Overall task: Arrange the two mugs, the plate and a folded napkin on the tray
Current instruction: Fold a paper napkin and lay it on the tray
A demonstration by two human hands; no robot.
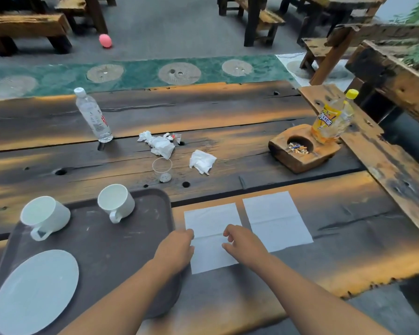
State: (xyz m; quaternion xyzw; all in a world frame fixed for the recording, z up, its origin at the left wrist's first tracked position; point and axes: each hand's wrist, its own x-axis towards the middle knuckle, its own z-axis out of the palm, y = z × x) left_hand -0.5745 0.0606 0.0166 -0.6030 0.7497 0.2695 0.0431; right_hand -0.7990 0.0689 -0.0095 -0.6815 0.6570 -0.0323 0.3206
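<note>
tray [140,238]: dark brown, at the near-left corner of the surface [228,112], its right edge just beside the near napkin.
mugs: both on the tray, done. left mug [45,217] at the tray's far-left corner, right mug [116,201] at its far edge, both upright-ish, handles toward the person.
plate [35,291]: white, empty, on the tray's near-left part, done.
near napkin [212,238]: flat on the surface right of the tray, open, one crease line across it. Not folded, not on the tray.
second napkin [277,221]: flat, further right, untouched, apart from the first.
left hand [177,250]: on the near napkin's left edge, fingers curled together on the paper; a real pinch cannot be told.
right hand [244,243]: over the napkin's right edge, fingers slightly apart, tips at or just above the paper.
clutter: water bottle [93,117], crumpled tissues [159,143], ashtray block [302,148] mid and far surface, not task items.
progress: judged three of four items placed.
left: fold the napkin, set it on the tray's bare middle.
</note>
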